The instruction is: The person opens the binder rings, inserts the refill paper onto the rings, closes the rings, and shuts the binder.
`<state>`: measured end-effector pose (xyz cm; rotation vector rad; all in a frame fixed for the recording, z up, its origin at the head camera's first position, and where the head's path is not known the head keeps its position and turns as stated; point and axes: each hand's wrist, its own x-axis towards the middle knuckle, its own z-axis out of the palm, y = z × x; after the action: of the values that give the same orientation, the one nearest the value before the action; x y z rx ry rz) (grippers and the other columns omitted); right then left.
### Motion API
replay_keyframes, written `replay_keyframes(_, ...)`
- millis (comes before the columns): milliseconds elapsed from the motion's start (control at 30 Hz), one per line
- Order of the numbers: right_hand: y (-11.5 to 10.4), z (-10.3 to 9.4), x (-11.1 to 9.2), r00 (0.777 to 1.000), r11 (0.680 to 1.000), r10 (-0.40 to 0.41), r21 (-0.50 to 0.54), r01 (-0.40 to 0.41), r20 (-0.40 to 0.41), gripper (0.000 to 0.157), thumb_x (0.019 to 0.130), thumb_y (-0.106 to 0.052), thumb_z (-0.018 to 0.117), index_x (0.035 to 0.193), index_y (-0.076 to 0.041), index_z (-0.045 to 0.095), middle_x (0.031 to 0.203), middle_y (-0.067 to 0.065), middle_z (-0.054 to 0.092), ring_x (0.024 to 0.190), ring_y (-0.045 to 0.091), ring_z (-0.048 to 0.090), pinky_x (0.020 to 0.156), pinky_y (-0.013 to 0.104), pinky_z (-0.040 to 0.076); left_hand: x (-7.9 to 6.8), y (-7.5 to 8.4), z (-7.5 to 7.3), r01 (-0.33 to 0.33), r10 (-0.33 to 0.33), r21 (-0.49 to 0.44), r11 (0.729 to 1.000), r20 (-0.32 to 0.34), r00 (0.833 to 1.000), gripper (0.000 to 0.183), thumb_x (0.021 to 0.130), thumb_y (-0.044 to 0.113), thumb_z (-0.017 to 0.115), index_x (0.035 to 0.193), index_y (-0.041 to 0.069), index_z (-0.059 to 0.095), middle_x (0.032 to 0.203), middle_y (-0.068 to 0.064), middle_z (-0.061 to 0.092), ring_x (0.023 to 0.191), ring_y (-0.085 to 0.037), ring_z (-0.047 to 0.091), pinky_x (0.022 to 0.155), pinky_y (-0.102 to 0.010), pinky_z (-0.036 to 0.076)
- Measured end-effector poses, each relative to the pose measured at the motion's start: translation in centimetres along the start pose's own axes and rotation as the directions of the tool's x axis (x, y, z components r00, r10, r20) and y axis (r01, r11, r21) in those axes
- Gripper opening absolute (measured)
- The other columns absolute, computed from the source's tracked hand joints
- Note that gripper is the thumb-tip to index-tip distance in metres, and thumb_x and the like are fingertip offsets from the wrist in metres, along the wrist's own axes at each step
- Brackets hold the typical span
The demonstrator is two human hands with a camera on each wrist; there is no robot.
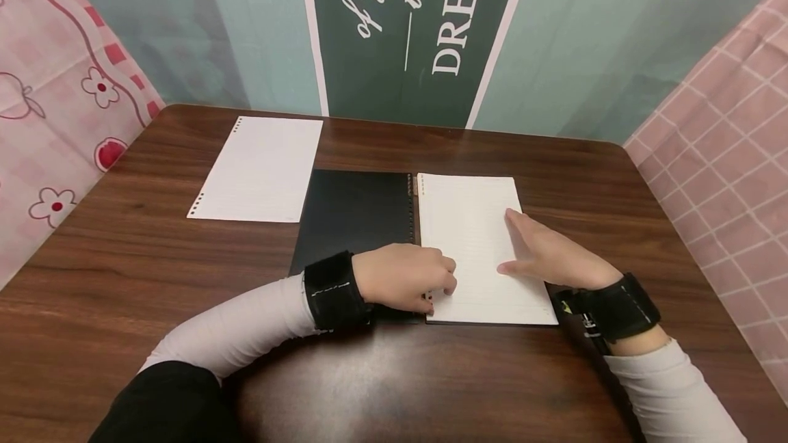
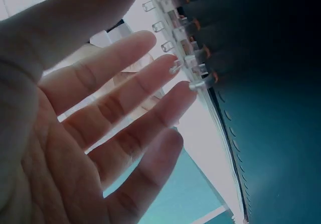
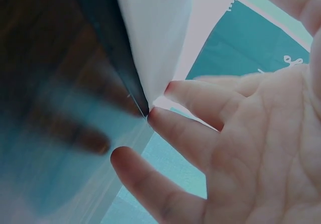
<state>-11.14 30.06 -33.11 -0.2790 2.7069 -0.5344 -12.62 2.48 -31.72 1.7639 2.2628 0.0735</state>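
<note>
A black ring binder (image 1: 360, 214) lies spread on the table, with a stack of lined white paper (image 1: 470, 224) on its right half. My left hand (image 1: 403, 279) is over the lower part of the binder's spine. In the left wrist view its fingertips come right up to the clear plastic rings (image 2: 200, 81) along the paper's punched edge, with nothing between thumb and fingers. At the stack's right side is my right hand (image 1: 548, 255), thumb spread apart over the page. The right wrist view has its straight fingers (image 3: 188, 138) against the edge of paper and cover.
A loose sheet with punched holes (image 1: 258, 169) lies left of the binder, towards the back. The dark wooden table (image 1: 394, 388) ends at a green and teal backdrop (image 1: 400, 53). Pink patterned cloth (image 1: 68, 87) hangs on the left, pink checked cloth (image 1: 726, 224) on the right.
</note>
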Motion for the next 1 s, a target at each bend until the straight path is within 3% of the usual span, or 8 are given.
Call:
replay_keyframes(400,0.1,-0.1,0.0,1.0,1.0,-0.027,-0.004,0.027,0.009,0.098,0.088,-0.041,0.073,0.155,0.005,0.02,0.162,0.03,0.012,0.15,0.047,0.013,0.115,0.065,0.019,0.3,0.3,0.4,-0.034,0.034,0.07,0.997,-0.001,0.999,0.015,0.086,0.028,0.077,0.095,0.018,0.071,0.094,0.007,0.058,0.089,-0.012,0.055,0.064,-0.021,0.044)
replay_keyframes(600,0.1,-0.1,0.0,0.999,0.999,-0.035,-0.02,0.035,0.004,0.096,0.088,-0.042,0.073,0.155,0.005,0.022,0.162,0.03,0.013,0.15,0.047,0.015,0.115,0.065,0.02,0.4,0.4,0.7,-0.038,0.041,0.106,0.994,-0.029,0.999,0.007,0.086,0.021,0.074,0.089,0.018,0.068,0.089,0.006,0.057,0.087,-0.014,0.056,0.062,-0.023,0.044)
replay_keyframes(1000,0.1,0.1,-0.1,1.0,1.0,-0.021,-0.015,0.021,0.002,0.096,0.088,-0.041,0.074,0.155,0.005,0.023,0.163,0.029,0.013,0.15,0.047,0.015,0.115,0.065,0.02,0.0,0.5,1.5,-0.018,0.024,0.083,0.996,-0.082,0.996,0.006,0.086,0.018,0.072,0.089,0.017,0.067,0.09,0.007,0.058,0.086,-0.012,0.054,0.063,-0.019,0.042)
